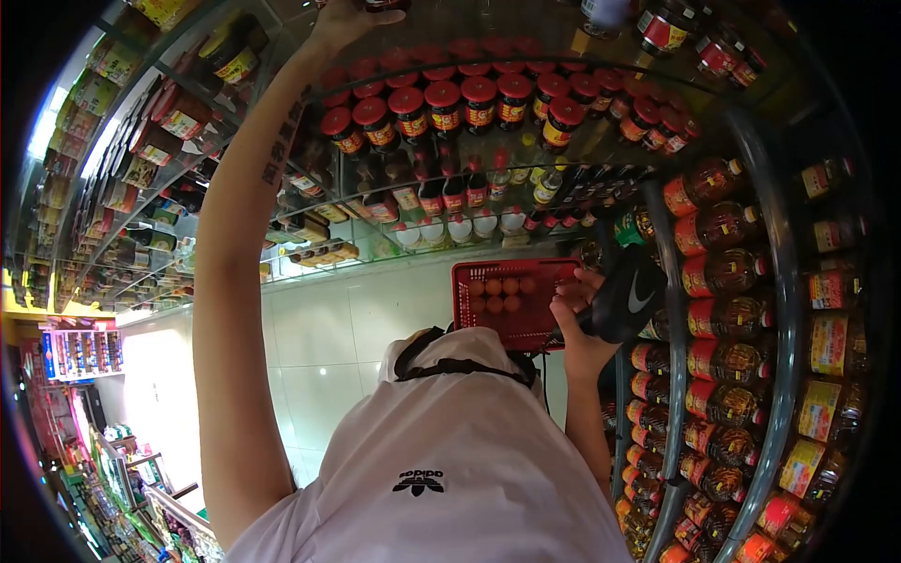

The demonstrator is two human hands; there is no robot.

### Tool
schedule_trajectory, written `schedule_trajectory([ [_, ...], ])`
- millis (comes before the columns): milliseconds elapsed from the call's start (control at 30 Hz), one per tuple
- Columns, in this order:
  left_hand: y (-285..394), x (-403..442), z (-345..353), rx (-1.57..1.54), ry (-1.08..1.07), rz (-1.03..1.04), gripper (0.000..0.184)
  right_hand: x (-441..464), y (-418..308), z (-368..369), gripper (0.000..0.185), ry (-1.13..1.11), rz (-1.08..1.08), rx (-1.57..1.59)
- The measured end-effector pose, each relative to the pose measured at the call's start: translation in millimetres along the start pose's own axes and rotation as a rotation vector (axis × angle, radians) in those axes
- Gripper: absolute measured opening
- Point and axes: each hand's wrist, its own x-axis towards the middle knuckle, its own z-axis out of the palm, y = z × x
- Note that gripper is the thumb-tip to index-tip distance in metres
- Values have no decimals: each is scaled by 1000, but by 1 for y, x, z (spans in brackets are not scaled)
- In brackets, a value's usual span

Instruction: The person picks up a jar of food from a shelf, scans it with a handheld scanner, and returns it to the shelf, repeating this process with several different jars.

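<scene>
At the top edge my left hand [347,26] reaches up to a shelf. A dark jar [385,5] shows beside its thumb; the other fingers are mostly cut off, so its grip is unclear. My right hand [580,324] is closed on a black Nike item [627,293], perhaps a cap or pouch. Just left of that hand, a red basket [540,330] holds several round, orange-brown things that look like eggs. Red-lidded jars [441,105] stand in rows on a glass shelf below my left hand.
Bottles [452,192] line a lower shelf. Large oil bottles [723,272] fill the racks at right, behind curved metal rails [781,235]. More jars [178,108] stand on shelves at left. Pale floor tiles [324,324] show below, with packaged goods at the far lower left.
</scene>
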Motion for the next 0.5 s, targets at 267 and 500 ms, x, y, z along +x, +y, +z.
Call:
schedule_trajectory([
  [267,-4,8,3,128,28,-235,116,-6,7,2,56,-32,31,-116],
  [500,-15,19,7,-37,77,-204,89,-5,7,6,62,-35,41,-118],
])
